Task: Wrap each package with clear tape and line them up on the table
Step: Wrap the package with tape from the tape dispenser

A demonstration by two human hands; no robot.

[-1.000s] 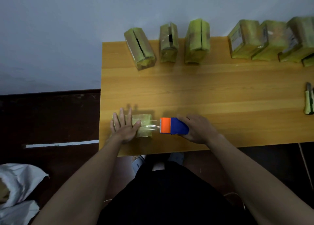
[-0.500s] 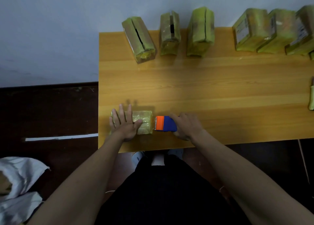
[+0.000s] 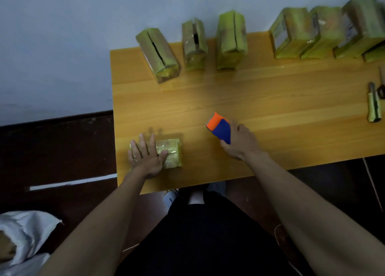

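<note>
Head view: the package (image 3: 166, 152) lies near the surface's (image 3: 270, 109) front-left corner, long axis along the front edge. The left hand (image 3: 146, 158) presses flat on it, fingers straight. The right hand (image 3: 239, 142), well apart, grips the tape dispenser (image 3: 219, 127). More packages (image 3: 229, 42) line the far edge against a pale wall (image 3: 62, 46).

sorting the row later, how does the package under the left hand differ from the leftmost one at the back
The package under the left hand lies flat near the front edge; the leftmost back package stands at the far edge, skewed. The left hand presses flat on the near one; nothing touches the back one. The back one shows a dark slit along its top; the near one shows none. Both look yellow-green and glossy.
</note>
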